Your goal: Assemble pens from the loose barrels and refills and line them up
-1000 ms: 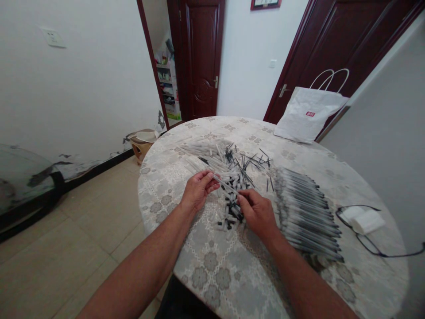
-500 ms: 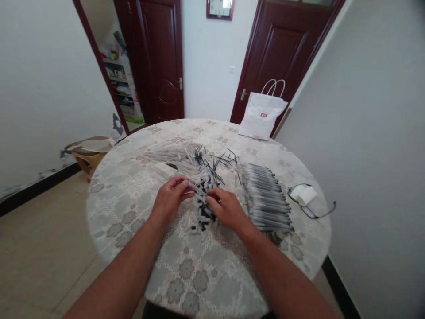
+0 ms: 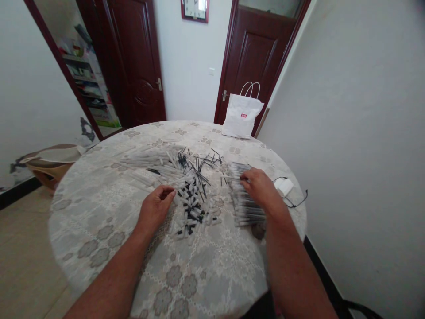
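Observation:
My right hand [image 3: 260, 186] pinches a slim pale pen [image 3: 229, 177] that points left, over a row of grey pens [image 3: 250, 216] laid side by side. My left hand [image 3: 157, 204] rests at the left edge of a pile of short clear-and-black pen caps [image 3: 194, 212]. Its fingers are curled and the thumb tip meets the index fingertip; whether anything small is between them I cannot make out. Behind the caps lie thin black refills [image 3: 201, 173] and a spread of pale, clear pen barrels [image 3: 142, 157].
A round table with a flowered lace cloth [image 3: 116, 212] carries everything. At its far edge stands a white paper bag [image 3: 242, 116]. Glasses [image 3: 300, 201] and a white folded tissue [image 3: 283, 186] lie at the right. A brown stool [image 3: 49, 166] is beyond the left edge.
My right hand has moved right with the pen, from the cap pile to the row of pens. My left hand has separated from it and stays by the caps. The view has turned right.

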A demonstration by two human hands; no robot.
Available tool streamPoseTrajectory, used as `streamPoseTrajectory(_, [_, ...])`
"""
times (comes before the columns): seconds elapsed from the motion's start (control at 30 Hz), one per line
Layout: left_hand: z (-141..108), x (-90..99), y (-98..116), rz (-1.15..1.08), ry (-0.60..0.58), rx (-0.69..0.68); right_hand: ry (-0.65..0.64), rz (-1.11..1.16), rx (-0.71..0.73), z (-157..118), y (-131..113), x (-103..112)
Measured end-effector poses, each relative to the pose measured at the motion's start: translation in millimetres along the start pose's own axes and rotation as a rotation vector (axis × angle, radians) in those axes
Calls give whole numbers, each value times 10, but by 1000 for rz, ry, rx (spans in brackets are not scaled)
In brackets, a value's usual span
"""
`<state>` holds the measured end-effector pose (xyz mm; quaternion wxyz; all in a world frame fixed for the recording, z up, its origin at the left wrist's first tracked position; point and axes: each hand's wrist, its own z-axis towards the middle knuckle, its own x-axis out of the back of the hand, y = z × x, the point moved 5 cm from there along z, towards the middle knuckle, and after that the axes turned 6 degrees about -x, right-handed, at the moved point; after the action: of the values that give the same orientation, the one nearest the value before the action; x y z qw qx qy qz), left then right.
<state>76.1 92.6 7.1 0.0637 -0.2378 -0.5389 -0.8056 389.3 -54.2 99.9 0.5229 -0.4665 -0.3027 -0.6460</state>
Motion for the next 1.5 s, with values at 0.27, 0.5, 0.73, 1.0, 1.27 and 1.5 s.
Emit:
streamPoseTrajectory(0.27, [-25, -88, -85, 305, -78, -177, -98, -105, -126, 5, 715, -234])
streamPoseTrajectory(0.5, [-21, -130, -133, 397, -112, -216, -132, -141, -138, 6, 706, -346])
streamPoseTrajectory(0.73, [-54, -165, -138, 488, -140, -266, -116, -124, -153, -41, 627, -321])
streamPoseTrajectory(1.0, [-80, -191, -102, 515, -166, -248, -240, -4, 72, -47, -365, -102])
streamPoseTrajectory(1.27, [-108, -193, -45, 505, -166, -249, -353, -117, 9, -20, -1133, -655])
streamPoseTrajectory(1.5, [-121, -188, -76, 515, -137, -243, -356, -144, -108, -57, -1166, -1037])
